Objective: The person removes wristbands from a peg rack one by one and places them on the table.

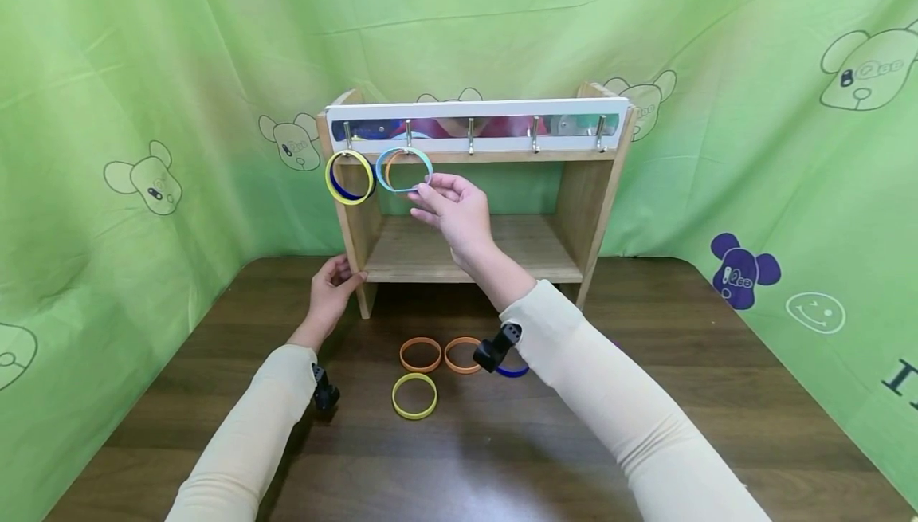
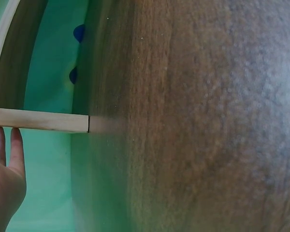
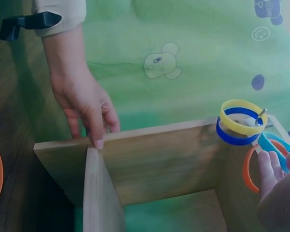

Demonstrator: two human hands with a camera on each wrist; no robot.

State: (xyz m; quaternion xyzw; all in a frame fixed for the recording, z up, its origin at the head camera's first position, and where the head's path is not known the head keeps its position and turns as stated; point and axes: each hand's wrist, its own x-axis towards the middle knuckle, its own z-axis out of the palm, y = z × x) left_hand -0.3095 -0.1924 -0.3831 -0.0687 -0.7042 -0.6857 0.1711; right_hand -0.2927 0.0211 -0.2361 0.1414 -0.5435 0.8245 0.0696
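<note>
My right hand [image 1: 466, 215] pinches the lower edge of a light blue silicone wristband [image 1: 378, 170] between thumb and fingers. The band's top is at the second hook [image 1: 408, 133] from the left, where an orange wristband [image 3: 248, 175] also hangs. Yellow [image 1: 328, 179] and dark blue [image 3: 234, 140] wristbands hang together from the leftmost hook. Low on the wooden rack's left side panel [image 1: 349, 227], my left hand [image 1: 329, 295] rests with its thumb at the front edge. Its fingers [image 2: 17, 150] extend straight to the panel's outer face in the left wrist view.
On the brown table [image 1: 373, 458] lie two orange wristbands [image 1: 402, 356], a yellow wristband [image 1: 414, 417] and a blue wristband [image 1: 512, 374], partly behind the right wrist camera [image 1: 495, 349]. Three more hooks [image 1: 535, 135] line the rack's rail to the right. A green curtain [image 1: 459, 20] hangs behind.
</note>
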